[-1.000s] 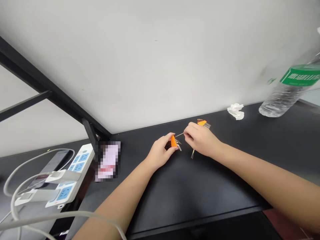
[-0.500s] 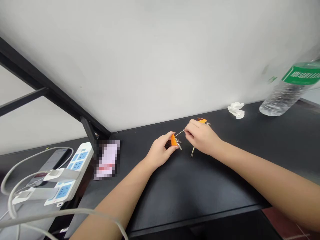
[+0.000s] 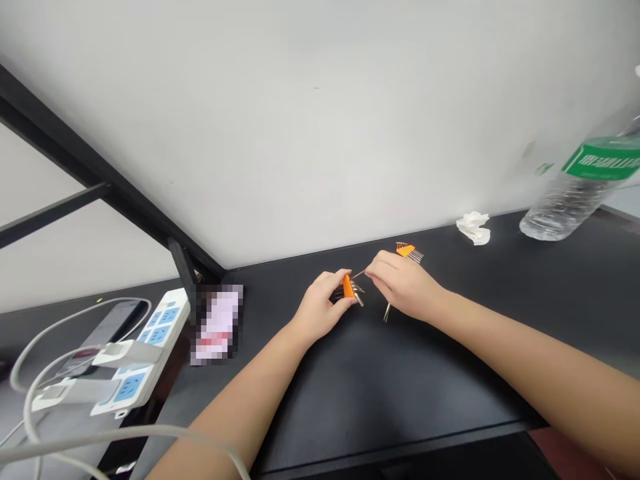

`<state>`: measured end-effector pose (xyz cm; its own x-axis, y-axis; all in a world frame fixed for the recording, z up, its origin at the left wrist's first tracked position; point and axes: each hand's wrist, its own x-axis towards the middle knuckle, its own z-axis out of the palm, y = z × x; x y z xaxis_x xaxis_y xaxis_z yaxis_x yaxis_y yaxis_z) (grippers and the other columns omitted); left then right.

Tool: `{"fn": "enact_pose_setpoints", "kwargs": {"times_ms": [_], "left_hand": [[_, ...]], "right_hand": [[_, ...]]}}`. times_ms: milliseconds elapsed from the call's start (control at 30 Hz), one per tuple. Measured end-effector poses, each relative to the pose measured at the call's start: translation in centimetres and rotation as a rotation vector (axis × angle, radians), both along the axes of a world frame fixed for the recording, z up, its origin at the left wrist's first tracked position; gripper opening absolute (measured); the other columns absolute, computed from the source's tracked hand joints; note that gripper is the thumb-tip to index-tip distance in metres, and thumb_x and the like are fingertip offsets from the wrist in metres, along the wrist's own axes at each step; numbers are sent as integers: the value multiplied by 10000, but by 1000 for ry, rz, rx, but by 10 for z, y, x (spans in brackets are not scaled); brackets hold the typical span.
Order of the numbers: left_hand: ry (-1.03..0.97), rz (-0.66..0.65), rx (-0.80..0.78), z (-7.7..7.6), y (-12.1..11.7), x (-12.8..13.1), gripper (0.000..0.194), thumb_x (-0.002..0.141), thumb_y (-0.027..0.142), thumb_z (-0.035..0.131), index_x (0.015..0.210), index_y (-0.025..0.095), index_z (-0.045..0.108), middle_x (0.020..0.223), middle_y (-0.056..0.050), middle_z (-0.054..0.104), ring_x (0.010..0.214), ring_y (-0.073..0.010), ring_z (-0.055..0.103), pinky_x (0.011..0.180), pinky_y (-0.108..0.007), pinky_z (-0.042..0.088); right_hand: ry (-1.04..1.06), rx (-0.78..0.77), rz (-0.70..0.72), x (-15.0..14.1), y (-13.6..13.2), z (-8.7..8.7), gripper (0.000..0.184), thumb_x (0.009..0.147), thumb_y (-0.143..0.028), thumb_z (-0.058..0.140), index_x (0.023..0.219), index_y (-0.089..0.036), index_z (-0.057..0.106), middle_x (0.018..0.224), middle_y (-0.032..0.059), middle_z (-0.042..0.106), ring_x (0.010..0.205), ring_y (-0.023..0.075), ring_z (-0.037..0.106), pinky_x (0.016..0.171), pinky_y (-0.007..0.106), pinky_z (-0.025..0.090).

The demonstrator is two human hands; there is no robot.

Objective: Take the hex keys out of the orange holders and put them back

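Note:
My left hand (image 3: 323,307) is closed, pinching an orange hex key holder (image 3: 349,287) between thumb and fingers. Several metal keys stick out of the holder on its right side. In the fingertips of my right hand (image 3: 400,280) is a thin metal hex key (image 3: 358,274), its far end at the holder's upper part. Whether that end sits inside a slot is too small to tell. Beneath my right hand, loose thin metal rods (image 3: 387,312) poke out onto the black table (image 3: 390,387). A second orange holder (image 3: 406,251) with several rods lies just behind that hand.
Crumpled white tissue (image 3: 473,228) and a clear bottle with a green label (image 3: 575,187) are at the back right. To the left are a white power strip (image 3: 167,327) with plugs and cables, a phone (image 3: 107,327), a pixelated pink item (image 3: 220,327) and a black frame (image 3: 135,203).
The view has shifted slightly, so everything sits a little lower. My right hand and its key have come slightly closer to the orange holder in my left hand.

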<state>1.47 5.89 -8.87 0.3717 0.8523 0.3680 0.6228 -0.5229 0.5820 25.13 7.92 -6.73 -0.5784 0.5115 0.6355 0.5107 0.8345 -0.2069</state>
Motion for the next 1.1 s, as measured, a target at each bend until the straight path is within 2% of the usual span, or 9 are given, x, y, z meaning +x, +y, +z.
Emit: {"fn": "enact_pose_setpoints", "kwargs": {"times_ms": [100,200,367,567,633,767,833,933,1100], "left_hand": [[-54,-26,1,0,1,-1,518,860,267,761,1353,247,604,1210,-82,670,1146,-223,648,1041,-408,535],[-66,-37,-17,1,1,-1,509,859,270,766,1344,250,613,1237,-88,661,1169,-226,647,1063,-427,532],[-54,-41,4,2,1,0,506,877,264,746,1362,241,601,1287,-101,655,1200,-233,640,1074,-433,532],[-11,-39,29,2,1,-1,508,876,275,748,1362,242,603,1276,-110,666,1215,-255,628,1060,-456,539],[-5,-42,37,2,1,-1,501,881,284,744,1360,239,603,1278,-112,661,1216,-254,624,1064,-455,534],[1,-69,27,3,1,-2,499,882,296,746,1357,234,607,1285,-111,656,1234,-254,611,1078,-438,524],[3,-99,14,3,1,-1,504,876,308,754,1356,245,613,1285,-106,657,1250,-259,600,1082,-436,523],[-15,-131,-12,3,0,0,511,865,315,766,1353,265,623,1294,-101,654,1255,-264,599,1086,-438,522],[-58,-192,-21,3,-2,1,509,881,323,744,1369,267,612,1327,-106,649,1259,-264,604,1076,-444,529]], "right_hand": [[54,-19,110,3,0,4,229,1014,-89,416,1001,-188,621,944,91,647,863,202,585,748,336,493],[113,-89,164,3,-1,9,232,1023,-122,432,1007,-206,647,951,85,665,880,200,614,767,340,520],[241,-282,168,1,-4,16,201,993,-139,508,928,-217,682,900,54,664,792,169,636,703,310,528],[247,-317,158,-1,-6,18,181,965,-158,543,903,-211,703,882,60,682,754,173,631,673,318,527],[307,-444,142,-1,-6,17,161,953,-188,574,881,-210,716,889,53,685,689,156,630,625,304,528],[483,-875,157,-2,-3,14,115,899,-292,688,844,-200,731,881,34,687,599,132,644,560,280,533],[529,-986,183,0,-1,14,121,875,-312,724,845,-195,735,821,20,680,601,136,649,574,279,538],[555,-1008,249,4,2,14,130,853,-320,753,837,-191,746,818,15,673,594,126,638,577,280,538],[467,-1011,359,6,7,8,127,823,-310,768,788,-188,757,869,23,660,625,122,633,602,289,558]]}}
